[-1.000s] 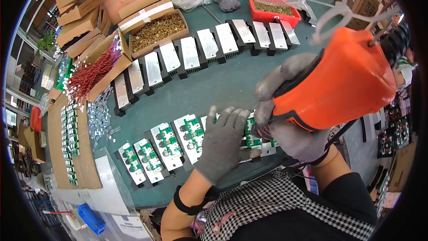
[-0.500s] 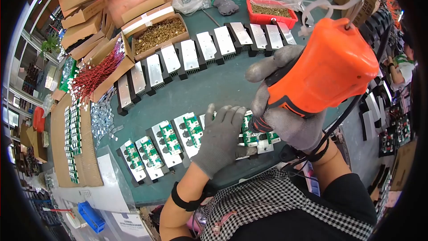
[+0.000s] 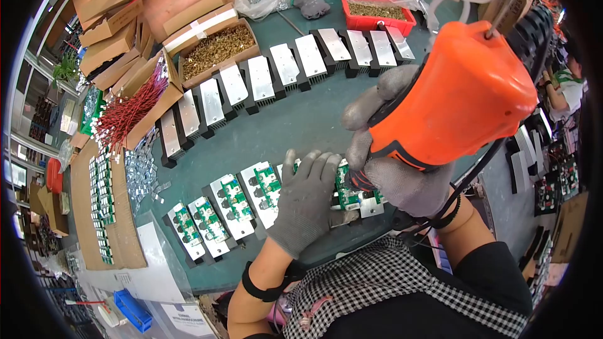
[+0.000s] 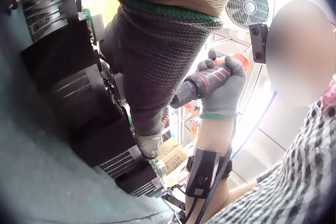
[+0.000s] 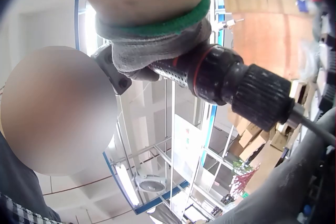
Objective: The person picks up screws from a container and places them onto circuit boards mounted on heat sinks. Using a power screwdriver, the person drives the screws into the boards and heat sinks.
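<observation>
Orange driver (image 3: 468, 94) gripped in the gloved right hand (image 3: 402, 182), fingers curled tight round its ribbed black neck, nose tilted down and left onto a green board (image 3: 347, 189) in the near row, just past the left fingertips. Left hand (image 3: 306, 204) laid flat, fingers straight and together, pressing down on the boards and their black heat sinks (image 4: 92, 108) near the right end of that row, at the front edge of the green table (image 3: 301, 119). Seen from the left wrist, same flat press on the finned blocks, with the driver held just beside and above. Bit tip hidden behind the glove, so contact with a screw cannot be told. Likely step: fastening a board to its sink, well along the near row, with several boarded sinks (image 3: 232, 204) already lined up to the left. Far row of bare plates (image 3: 295, 63) untouched, well apart. Brass parts in a carton (image 3: 218, 44) and a red tray (image 3: 377, 12) at the back. Next move calls for a plumb bit, steady downward pressure, and a firm left hold against twist; risk of slipping onto the green board.
</observation>
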`<state>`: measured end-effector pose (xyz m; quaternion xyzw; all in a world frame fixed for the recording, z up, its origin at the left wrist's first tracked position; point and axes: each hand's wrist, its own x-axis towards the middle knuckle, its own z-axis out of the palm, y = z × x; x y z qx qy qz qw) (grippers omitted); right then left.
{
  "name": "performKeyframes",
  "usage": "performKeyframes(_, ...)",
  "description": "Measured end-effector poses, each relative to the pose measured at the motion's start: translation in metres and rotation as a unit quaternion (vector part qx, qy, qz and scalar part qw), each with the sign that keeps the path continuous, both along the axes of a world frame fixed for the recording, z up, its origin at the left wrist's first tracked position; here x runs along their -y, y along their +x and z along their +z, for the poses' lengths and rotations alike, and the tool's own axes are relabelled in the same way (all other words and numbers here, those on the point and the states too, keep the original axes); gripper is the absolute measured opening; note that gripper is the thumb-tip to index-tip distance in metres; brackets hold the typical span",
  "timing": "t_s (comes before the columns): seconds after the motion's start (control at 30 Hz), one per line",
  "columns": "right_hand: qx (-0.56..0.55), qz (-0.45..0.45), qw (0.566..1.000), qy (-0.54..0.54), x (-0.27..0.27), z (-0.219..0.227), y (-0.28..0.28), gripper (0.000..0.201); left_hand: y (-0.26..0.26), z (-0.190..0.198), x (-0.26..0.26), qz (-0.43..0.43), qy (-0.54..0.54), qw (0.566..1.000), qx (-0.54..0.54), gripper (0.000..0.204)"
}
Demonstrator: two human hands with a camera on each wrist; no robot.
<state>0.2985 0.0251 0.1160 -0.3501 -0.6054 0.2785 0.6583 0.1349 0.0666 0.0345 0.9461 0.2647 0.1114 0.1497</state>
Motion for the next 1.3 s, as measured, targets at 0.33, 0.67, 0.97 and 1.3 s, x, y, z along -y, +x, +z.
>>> performKeyframes(0.33, 0.076, -0.008, 0.997, 0.004, -0.004, 0.015, -0.004, 0.047, -0.002, -0.003, 0.002, 0.020, 0.048, 0.999, 0.013, 0.088)
performKeyframes(0.67, 0.010, -0.075, 0.997, -0.014, 0.028, 0.034, -0.005, 0.071, -0.004, -0.012, 0.006, 0.087, 0.072, 0.994, 0.006, 0.095)
performKeyframes(0.97, -0.045, 0.009, 0.995, 0.091, 0.037, 0.026, 0.023, 0.069, -0.066, 0.024, 0.020, 0.181, 0.128, 0.969, 0.109, 0.062)
performKeyframes(1.3, -0.095, 0.051, 0.994, 0.035, 0.028, 0.007, -0.001, 0.071, -0.144, -0.027, 0.092, 0.358, -0.007, 0.921, 0.153, 0.015)
